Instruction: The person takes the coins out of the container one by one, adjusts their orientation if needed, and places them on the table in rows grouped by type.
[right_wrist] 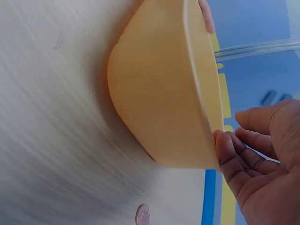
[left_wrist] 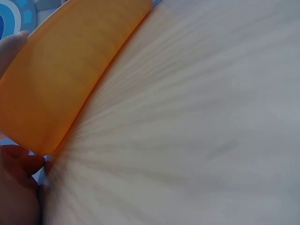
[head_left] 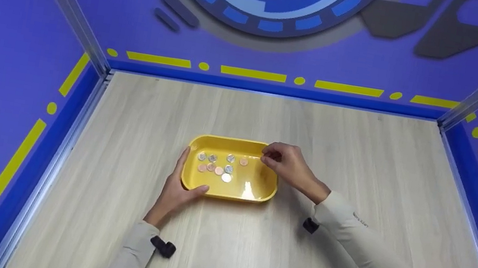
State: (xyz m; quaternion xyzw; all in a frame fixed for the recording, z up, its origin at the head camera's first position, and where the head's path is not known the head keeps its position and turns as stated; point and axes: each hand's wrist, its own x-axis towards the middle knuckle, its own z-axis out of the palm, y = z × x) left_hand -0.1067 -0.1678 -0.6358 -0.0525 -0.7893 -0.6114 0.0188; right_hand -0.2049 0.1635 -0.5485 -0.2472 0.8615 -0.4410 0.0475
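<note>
A yellow plastic tray (head_left: pixel 259 190) sits on the wooden table with several silver coins (head_left: pixel 228 169) and copper coins (head_left: pixel 219 170) spread over its left half. My left hand (head_left: pixel 177 189) grips the tray's left end, thumb over the front rim and fingers along the side. At the back right corner is my right hand (head_left: pixel 289 163), its loosely bent fingers (right_wrist: pixel 227 150) at the rim and its thumb apart from them. Nothing shows between them. Outside the tray, one coin (right_wrist: pixel 143 214) appears in the right wrist view, apparently flat on the table; the head view does not show it.
Pale wood tabletop (head_left: pixel 151 110) surrounds the tray on all sides. Blue panels with yellow markings (head_left: pixel 253 74) enclose the table at the back, left and right, with metal posts (head_left: pixel 72 7) at the corners.
</note>
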